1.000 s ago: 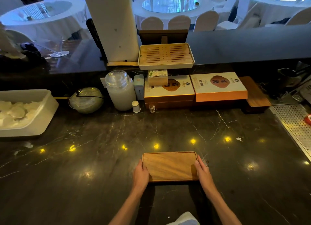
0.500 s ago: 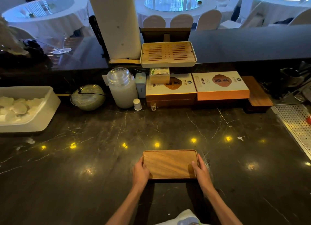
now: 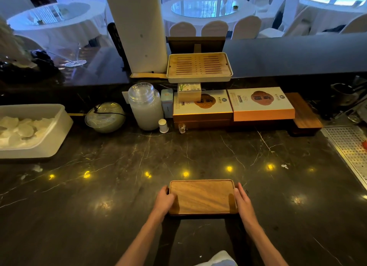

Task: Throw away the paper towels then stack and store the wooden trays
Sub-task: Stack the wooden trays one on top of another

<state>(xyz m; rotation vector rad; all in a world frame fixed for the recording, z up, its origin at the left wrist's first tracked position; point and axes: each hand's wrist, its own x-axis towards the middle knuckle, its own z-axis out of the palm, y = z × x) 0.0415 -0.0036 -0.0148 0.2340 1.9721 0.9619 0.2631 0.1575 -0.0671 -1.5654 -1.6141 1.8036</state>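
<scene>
A: Where is the wooden tray (image 3: pixel 202 196)?
B: Level, on or just above the bench (image 3: pixel 278 206), can't tell which. Straight camera-side of the slatted tea tray (image 3: pixel 199 67), well apart from it.
A: Grip?
B: Left hand (image 3: pixel 165 200) clasps the left short edge, thumb over the rim. Right hand (image 3: pixel 243 201) holds the right short edge. Both grips are closed on it.
A: Anything else?
B: White tub (image 3: pixel 49 126) far left of the tea tray. Flat boxes (image 3: pixel 260 102) just camera-side of it.
</scene>
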